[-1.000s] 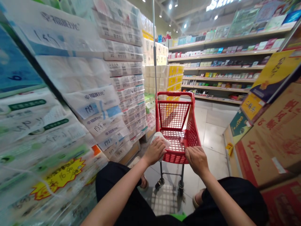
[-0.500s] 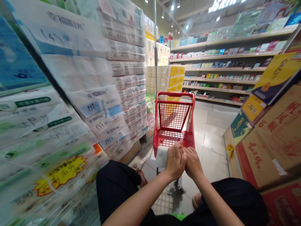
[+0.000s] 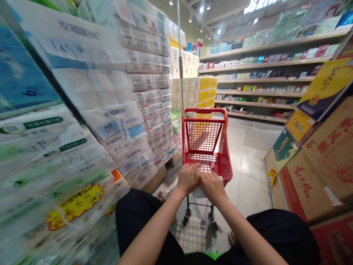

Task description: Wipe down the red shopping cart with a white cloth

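A red plastic shopping cart [image 3: 204, 137] with grid-patterned walls stands on the floor straight ahead of me, between my bent knees. My left hand [image 3: 188, 179] is closed over the cart's near end, with its fingers curled. Right beside it, touching at the fingers, my right hand [image 3: 213, 186] is also closed over that end. Both hands hide the rim, so the exact grip does not show fully. Below my hands, a pale grey part [image 3: 202, 193] and two dark front wheels [image 3: 187, 217] are visible.
Wrapped tissue packs [image 3: 118, 121] are piled high along the left, close to my knee. Cardboard boxes [image 3: 325, 154] line the right side. A thin metal pole [image 3: 180, 66] rises left of the cart. Shelves of small goods [image 3: 259, 79] span the back. Pale tiles [image 3: 249, 165] cover the aisle.
Both hands have shifted left and sit slightly more apart. The cart's near end has turned, so more of its right wall and both near wheels now show.
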A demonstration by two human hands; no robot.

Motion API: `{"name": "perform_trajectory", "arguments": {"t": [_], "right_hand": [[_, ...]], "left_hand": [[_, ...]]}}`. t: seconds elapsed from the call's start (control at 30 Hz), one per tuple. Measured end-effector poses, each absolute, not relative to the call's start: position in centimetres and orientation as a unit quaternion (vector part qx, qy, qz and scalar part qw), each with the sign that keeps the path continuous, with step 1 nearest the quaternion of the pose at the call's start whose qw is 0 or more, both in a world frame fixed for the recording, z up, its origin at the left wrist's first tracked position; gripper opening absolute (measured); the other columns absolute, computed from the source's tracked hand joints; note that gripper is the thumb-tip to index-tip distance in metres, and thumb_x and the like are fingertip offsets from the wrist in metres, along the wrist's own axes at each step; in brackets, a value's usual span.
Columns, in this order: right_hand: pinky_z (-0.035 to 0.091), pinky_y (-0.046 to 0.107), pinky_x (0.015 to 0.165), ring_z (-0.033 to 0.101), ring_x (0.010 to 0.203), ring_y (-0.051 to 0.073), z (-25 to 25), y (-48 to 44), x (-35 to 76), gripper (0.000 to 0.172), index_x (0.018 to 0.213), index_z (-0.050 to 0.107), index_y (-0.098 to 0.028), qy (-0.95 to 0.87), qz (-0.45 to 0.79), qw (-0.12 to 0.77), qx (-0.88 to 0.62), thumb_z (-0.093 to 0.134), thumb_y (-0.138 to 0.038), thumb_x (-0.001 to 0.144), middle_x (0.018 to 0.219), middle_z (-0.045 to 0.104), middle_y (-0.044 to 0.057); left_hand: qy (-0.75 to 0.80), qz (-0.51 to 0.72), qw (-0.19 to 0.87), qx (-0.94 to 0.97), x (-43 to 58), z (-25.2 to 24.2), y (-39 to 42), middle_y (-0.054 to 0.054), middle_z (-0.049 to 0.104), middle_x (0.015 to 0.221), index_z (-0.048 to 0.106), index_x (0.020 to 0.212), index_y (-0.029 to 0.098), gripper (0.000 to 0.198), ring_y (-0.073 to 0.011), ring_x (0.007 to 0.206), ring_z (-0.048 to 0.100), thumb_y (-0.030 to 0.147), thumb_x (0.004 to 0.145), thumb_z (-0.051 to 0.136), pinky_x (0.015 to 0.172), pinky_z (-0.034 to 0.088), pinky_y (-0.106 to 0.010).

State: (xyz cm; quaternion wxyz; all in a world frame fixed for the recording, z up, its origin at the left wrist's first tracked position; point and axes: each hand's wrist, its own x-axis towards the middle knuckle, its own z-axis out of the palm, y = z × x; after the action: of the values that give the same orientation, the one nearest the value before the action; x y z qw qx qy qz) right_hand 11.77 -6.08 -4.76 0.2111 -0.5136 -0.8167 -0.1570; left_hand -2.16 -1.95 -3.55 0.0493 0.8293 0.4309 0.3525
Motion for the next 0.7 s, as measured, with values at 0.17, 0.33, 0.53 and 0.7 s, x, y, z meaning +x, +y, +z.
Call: {"name": "perform_trajectory", "arguments": {"t": [0.17,0.33,0.53,0.7], "right_hand": [[0.032,0.032,0.071,0.057,0.076,0.017,-4.4,-6.1,15.1,0.027,0.086,0.057,-0.020,-0.828,-0.168,0.192,-0.499,0.039,-0.036,0.099,0.081,0.065,0.004],[0.038,0.033,0.081,0.058,0.084,0.018,-3.0,-6.4,20.6,0.026,0.094,0.057,-0.021,-0.871,-0.108,0.156,-0.453,0.037,-0.036,0.099,0.088,0.066,0.005],[0.039,0.040,0.100,0.057,0.101,0.019,-2.4,-5.3,24.9,0.026,0.106,0.058,-0.023,-0.899,-0.051,0.159,-0.405,0.036,-0.035,0.098,0.104,0.066,0.005],[0.035,0.044,0.107,0.060,0.100,0.018,-1.7,-3.5,26.8,0.031,0.100,0.061,-0.025,-0.909,-0.023,0.135,-0.394,0.033,-0.038,0.099,0.103,0.067,0.003]], "left_hand": [[0.430,0.309,-0.018,0.848,-2.1,-3.9,-1.9,-0.002,0.067,0.088,0.057,0.102,0.022,0.028,-0.0168,0.078,0.058,0.026,0.097,0.030,0.083,0.039,-0.032],[0.410,0.279,-0.059,0.866,-2.3,-4.2,-1.2,-0.002,0.066,0.075,0.059,0.080,0.020,0.027,-0.0157,0.069,0.057,0.026,0.095,0.036,0.078,0.036,-0.032],[0.328,0.263,-0.053,0.906,-2.3,-4.2,-1.1,-0.001,0.067,0.073,0.057,0.069,0.019,0.036,-0.0126,0.068,0.057,0.030,0.096,0.036,0.079,0.035,-0.030],[0.303,0.254,-0.030,0.918,-2.1,-3.6,-1.3,0.000,0.067,0.074,0.058,0.071,0.020,0.039,-0.0125,0.071,0.058,0.035,0.098,0.034,0.082,0.036,-0.029]]}}
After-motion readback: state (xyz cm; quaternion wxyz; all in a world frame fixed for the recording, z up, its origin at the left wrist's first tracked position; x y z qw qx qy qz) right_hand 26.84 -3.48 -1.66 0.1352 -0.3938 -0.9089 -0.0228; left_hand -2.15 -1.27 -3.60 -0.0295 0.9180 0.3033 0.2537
